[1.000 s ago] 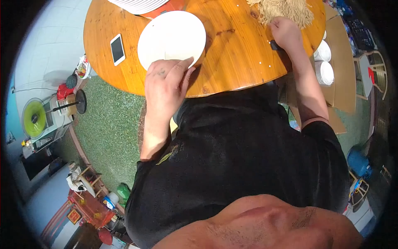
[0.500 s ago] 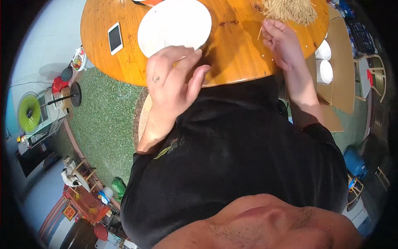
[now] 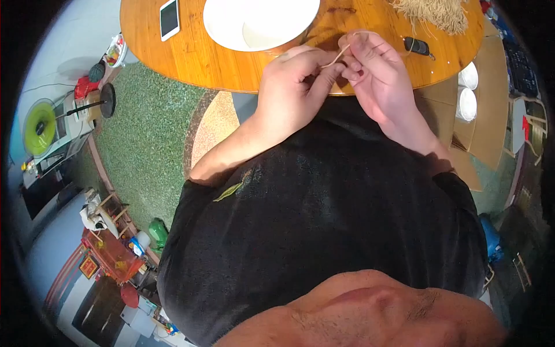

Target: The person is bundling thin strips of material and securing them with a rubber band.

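A thin tan string (image 3: 339,56) runs between my two hands at the near edge of the wooden table (image 3: 191,63). My left hand (image 3: 292,87) pinches its lower end between thumb and fingers. With bent fingers, my right hand (image 3: 381,72) grips it higher up, and part of it loops over the fingertips. Beyond the right hand lies a pile of similar tan strings (image 3: 433,13), some trailing toward the hand. Just past my left hand stands a wide white bowl (image 3: 260,37); the far part of it is cut off by the picture's edge.
A white phone with a dark screen (image 3: 169,21) rests left of the bowl. A black key fob (image 3: 417,46) lies right of my right hand. White cups or bowls (image 3: 467,104) and cardboard (image 3: 483,133) are beyond the table's right edge. A green fan (image 3: 40,127) stands far left.
My hands have come together, the left moving right and the right moving left, and both now hold the string. The bowl and phone sit higher in the picture; the key fob now shows.
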